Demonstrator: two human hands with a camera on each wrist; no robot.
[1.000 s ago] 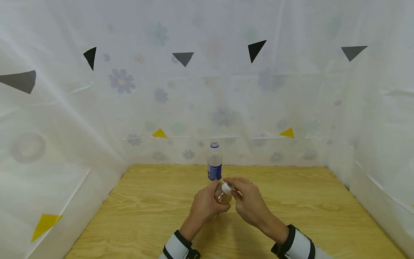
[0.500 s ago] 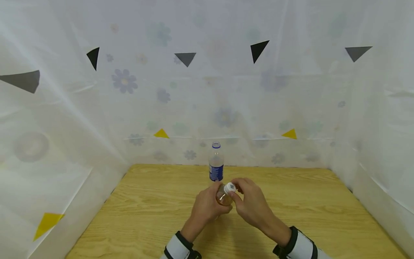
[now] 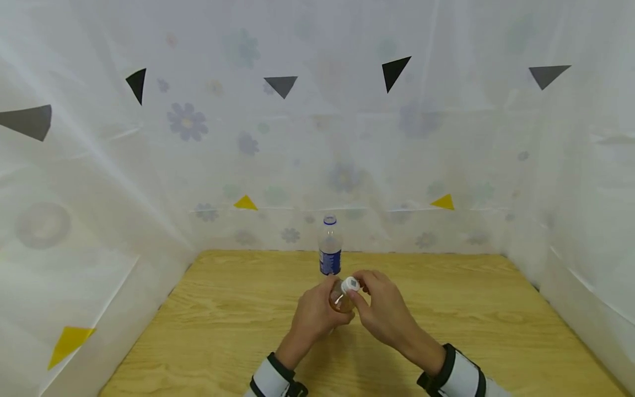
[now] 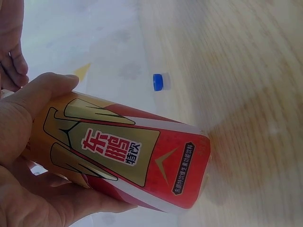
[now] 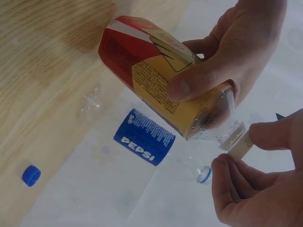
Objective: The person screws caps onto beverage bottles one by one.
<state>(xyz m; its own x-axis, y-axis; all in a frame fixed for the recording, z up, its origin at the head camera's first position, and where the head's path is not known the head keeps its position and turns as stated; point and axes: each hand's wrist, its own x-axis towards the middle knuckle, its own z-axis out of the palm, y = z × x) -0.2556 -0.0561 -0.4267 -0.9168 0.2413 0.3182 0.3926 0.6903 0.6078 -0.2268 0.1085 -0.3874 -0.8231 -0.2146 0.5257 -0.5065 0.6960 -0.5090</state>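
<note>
My left hand [image 3: 313, 313] grips a drink bottle [image 4: 118, 151] with a red and gold label, its fingers and thumb wrapped round the upper body. The bottle leans, its neck toward my right hand [image 3: 387, 314]. Between right thumb and fingertips, I pinch the white cap [image 5: 240, 146] at the mouth of the bottle. A dark mark shows on top of the cap in the head view. Behind the hands, a clear Pepsi bottle [image 3: 329, 259] with a blue label stands upright, its mouth uncapped.
A blue cap [image 5: 31, 175] lies on the wood-grain table [image 3: 238, 309], and the left wrist view shows the same blue cap [image 4: 157, 82] beyond the held bottle. White sheeting [image 3: 317, 165] with flowers and coloured triangles walls the table at the back and sides.
My right fingers have shifted from over the white cap to its side, so its top now shows. The left hand still holds the bottle in about the same place.
</note>
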